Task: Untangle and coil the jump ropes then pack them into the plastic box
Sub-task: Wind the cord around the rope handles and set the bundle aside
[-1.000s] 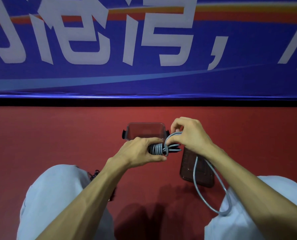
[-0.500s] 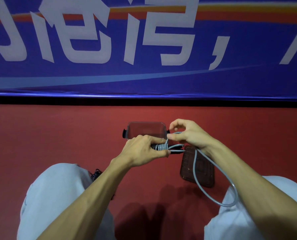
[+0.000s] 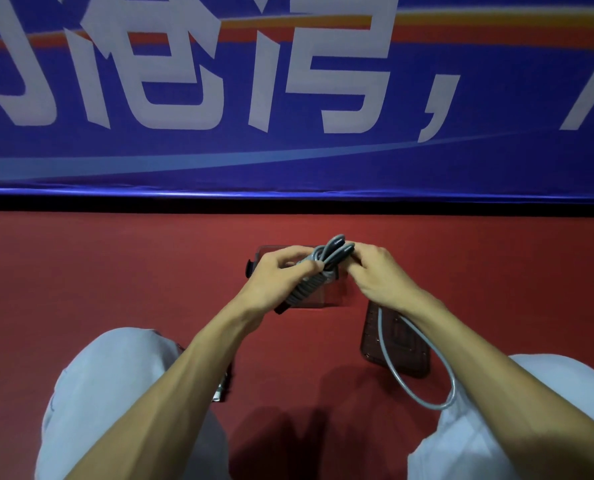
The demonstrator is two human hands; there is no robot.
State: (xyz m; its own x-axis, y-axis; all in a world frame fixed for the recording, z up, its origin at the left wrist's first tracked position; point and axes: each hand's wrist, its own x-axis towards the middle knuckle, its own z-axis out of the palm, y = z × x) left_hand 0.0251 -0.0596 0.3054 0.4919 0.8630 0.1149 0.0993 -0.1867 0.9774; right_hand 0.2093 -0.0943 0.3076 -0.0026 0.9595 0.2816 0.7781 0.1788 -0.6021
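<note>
Red floor point(image 3: 115, 289); both hands point(image 3: 278, 275) grip coiled jump rope point(image 3: 318, 271).

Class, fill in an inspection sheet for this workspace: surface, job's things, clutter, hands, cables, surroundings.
Surface: red floor.
Job's things: grey jump rope, partly coiled, held above the clear box; lid lies on the floor to the right.
Clutter: small dark and silver thing by the left knee, too hidden to name.
Hands: left hand grips the coil; right hand pinches its looped end.
Cables: loose rope tail hangs across the lid towards the right knee.
Surroundings: blue banner with white characters.
</note>
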